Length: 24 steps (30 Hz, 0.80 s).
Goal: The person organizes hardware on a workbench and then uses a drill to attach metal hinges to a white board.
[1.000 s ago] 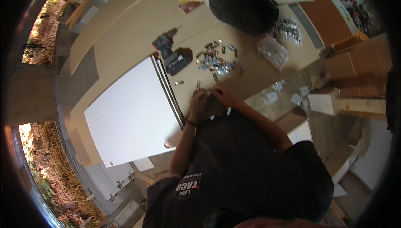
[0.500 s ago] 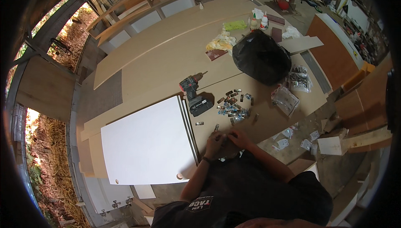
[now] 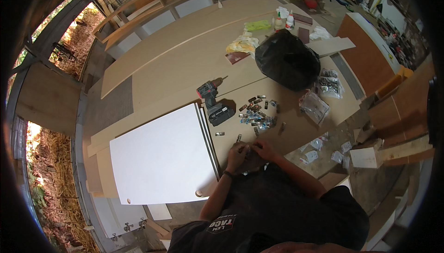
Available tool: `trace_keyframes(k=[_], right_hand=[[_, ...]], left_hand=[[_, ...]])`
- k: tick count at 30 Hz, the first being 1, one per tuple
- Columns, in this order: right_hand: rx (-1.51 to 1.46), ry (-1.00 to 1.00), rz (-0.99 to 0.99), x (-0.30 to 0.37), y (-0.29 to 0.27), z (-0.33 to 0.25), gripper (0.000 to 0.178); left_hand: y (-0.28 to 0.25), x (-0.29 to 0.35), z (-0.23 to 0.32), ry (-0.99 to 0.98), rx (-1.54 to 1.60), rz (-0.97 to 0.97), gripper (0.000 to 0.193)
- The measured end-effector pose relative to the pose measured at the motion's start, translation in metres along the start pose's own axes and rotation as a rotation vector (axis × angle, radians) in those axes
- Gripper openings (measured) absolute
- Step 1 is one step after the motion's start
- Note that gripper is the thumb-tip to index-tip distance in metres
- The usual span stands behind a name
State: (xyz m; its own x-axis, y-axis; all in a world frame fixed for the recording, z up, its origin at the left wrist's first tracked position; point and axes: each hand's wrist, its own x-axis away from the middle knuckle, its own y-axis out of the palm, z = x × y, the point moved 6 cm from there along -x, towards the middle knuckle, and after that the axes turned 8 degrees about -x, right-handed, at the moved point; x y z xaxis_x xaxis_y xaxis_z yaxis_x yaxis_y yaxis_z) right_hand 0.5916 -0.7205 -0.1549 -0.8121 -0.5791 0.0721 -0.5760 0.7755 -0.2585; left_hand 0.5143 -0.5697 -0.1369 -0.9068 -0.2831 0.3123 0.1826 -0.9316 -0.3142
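My left hand (image 3: 236, 157) and my right hand (image 3: 265, 150) meet at the near edge of the board-covered table, fingers closed and tips close together. Whatever lies between them is too small and dark to make out. Just beyond the fingers are several small shiny metal hardware pieces (image 3: 255, 113), mixed with bits of clear-blue plastic wrapping. One loose metal piece (image 3: 239, 138) lies right by my left hand, another (image 3: 219, 134) farther left. A cordless drill (image 3: 212, 96) rests on its side left of the pile. White panels (image 3: 159, 153) are stacked left of my left forearm.
A black plastic bag (image 3: 287, 61) sits beyond the pile. Clear bags of hardware (image 3: 314, 107) lie to its right. Glue bottles (image 3: 289, 20), a yellowish cloth (image 3: 243, 44) and a dark red block (image 3: 237, 57) are farther back. Small plastic packets (image 3: 311, 156) litter the floor at right.
The whole view has shifted slightly. Both hands stay together at the table edge, with only a slight change in the fingers; the drill and metal pieces lie where they were.
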Motion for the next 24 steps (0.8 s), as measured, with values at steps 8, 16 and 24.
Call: trace_keyframes(k=[8,16,24], right_hand=[[0.008,0.051,-0.05,-0.002,0.0,0.004,0.024],[0.027,0.019,-0.05,-0.003,0.003,0.002,0.025],[0.031,0.029,-0.031,-0.002,0.004,0.005,0.025]], left_hand=[[-0.001,0.0,0.001,0.152,-0.058,0.044,0.02],[-0.002,0.002,-0.001,0.078,0.01,0.01,0.02],[-0.004,-0.001,-0.005,0.243,-0.086,0.093,0.021]])
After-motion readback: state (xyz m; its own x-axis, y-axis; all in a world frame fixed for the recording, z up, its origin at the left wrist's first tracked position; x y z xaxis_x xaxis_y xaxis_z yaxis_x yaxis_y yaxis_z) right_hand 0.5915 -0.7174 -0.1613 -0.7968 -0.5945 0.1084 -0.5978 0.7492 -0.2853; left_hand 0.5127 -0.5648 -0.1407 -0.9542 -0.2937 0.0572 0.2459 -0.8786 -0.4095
